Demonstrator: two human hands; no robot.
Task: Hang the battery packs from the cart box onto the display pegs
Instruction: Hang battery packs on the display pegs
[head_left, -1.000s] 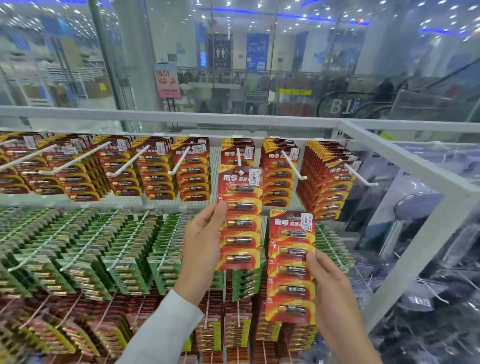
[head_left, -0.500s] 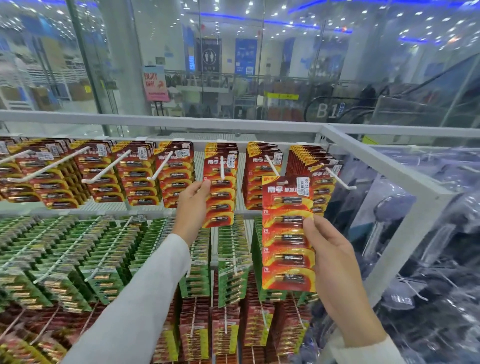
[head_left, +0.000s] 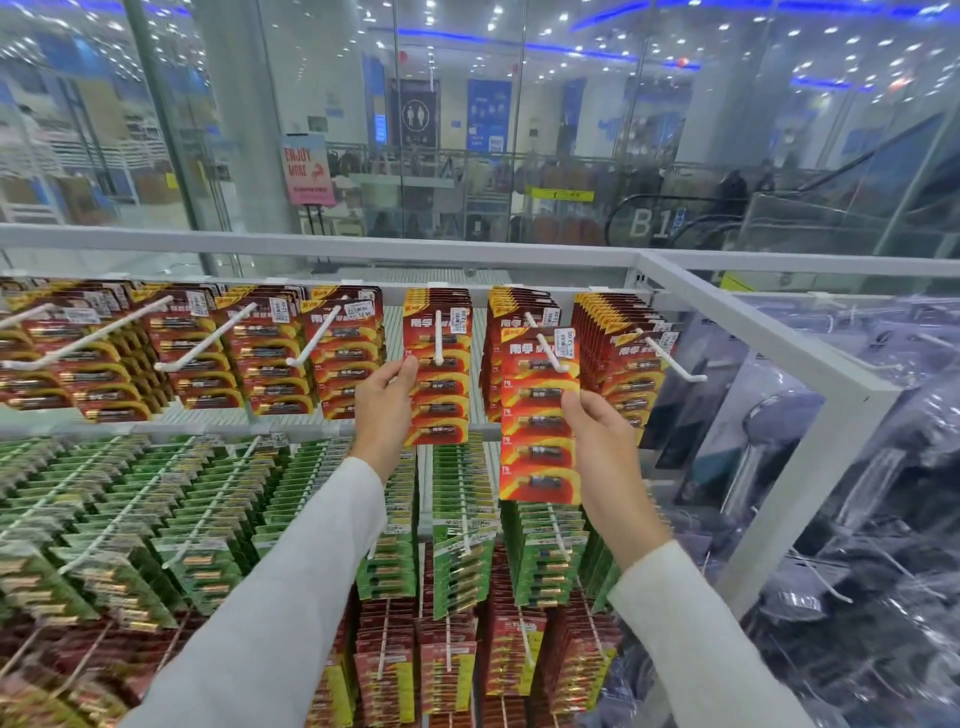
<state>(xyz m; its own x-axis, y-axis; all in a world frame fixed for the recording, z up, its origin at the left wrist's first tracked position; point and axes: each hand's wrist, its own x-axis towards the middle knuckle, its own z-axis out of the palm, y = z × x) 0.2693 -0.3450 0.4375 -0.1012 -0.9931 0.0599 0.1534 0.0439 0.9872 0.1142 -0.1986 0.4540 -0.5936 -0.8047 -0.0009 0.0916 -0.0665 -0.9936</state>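
My left hand pinches the left edge of a red battery pack that hangs on a white peg in the top row. My right hand holds a second red battery pack by its right edge. The top of this pack sits over the tip of the neighbouring white peg, in front of the packs hanging there. The cart box is out of view.
A top row of red packs hangs on white pegs under a white frame rail. Green packs fill the middle row and red-yellow packs the bottom. A white frame post stands right, with clear-wrapped goods behind it.
My left hand's pack went up onto its top-row peg and slid back. My right hand raised its pack from the green row up to the peg beside it.
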